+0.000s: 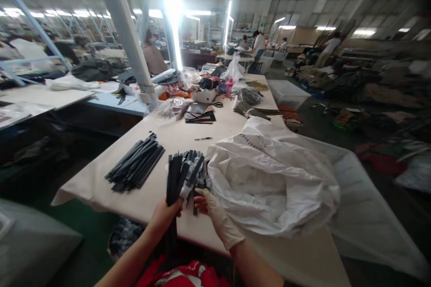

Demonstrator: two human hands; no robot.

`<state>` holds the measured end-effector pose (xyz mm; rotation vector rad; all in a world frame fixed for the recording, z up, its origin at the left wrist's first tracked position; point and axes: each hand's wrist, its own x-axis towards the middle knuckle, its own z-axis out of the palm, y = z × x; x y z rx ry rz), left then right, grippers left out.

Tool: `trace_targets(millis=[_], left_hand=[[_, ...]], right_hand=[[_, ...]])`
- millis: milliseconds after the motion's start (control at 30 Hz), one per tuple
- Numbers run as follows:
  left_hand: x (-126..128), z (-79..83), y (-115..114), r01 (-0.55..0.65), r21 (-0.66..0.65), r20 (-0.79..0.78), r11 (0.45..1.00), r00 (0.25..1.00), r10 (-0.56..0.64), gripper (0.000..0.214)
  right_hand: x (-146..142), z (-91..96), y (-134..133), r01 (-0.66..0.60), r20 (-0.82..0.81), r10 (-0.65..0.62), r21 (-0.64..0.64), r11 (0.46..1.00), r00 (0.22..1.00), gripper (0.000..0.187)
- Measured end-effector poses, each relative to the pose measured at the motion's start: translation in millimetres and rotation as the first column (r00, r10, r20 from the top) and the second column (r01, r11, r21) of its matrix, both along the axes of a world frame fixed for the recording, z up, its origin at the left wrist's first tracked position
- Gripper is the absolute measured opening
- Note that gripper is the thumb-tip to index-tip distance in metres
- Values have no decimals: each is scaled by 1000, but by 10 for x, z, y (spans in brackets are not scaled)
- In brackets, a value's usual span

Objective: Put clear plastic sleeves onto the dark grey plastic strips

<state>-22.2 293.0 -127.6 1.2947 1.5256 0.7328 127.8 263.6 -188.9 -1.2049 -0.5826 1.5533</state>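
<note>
My left hand (164, 216) is closed around a bundle of dark flat strips (174, 174), which stand up from the grip and fan out at the top. Some strips have pale or clear wrapping on them. Close to the bundle's right side is my right hand (218, 217), in a pale glove that leaves the fingertips bare. Its thumb and fingers are apart, near the lower end of a dark strip. Left of the bundle lies a loose pile of similar dark strips (136, 163) on the pale-covered table (134, 204). A large white sack (276, 175) lies open-mouthed to the right.
A pen (204, 138) lies beyond the bundle. Farther back are dark flat sheets (200, 114), scissors (218, 104), a plastic bag (171, 108) and a pink bottle (229, 87). A metal post (126, 27) rises at the table's left edge. People work in the background.
</note>
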Motion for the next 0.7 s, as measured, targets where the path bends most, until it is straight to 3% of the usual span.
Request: trace_targets(millis=[67,133,233,300,433,533,600,700], left_hand=[[21,-33,333,-50,-10,-16,999,999,50,25],[79,-101,657,-63,-63,23,996,998,65,21],[130,-234,1001,-59,-143,81,988,994,71,22],[98,-303,1112,-51,-173,102,984,992,70,26],[-62,-304,1126,-53,-195,143,979,986,82,35],[-143,-184,1028,-36,-147,107,989,993,52,34],[-132,-70,931,36,-122,93,992,995,-24,33],[10,111,757,179,-124,144,976,976,-161,34]], right_hand=[[397,-130,133,135,268,-128,-10,991,955,64],[849,-225,251,246,480,-200,-36,968,854,65],[1360,-324,381,334,701,-211,-41,942,682,53],[1492,-395,461,352,788,-184,-44,935,588,44],[1395,-553,623,365,882,-95,-91,927,461,33],[1332,-579,674,362,899,-96,-73,929,427,13],[1353,-506,650,347,888,-143,-20,937,437,15],[1342,-241,553,327,849,-249,96,940,467,29]])
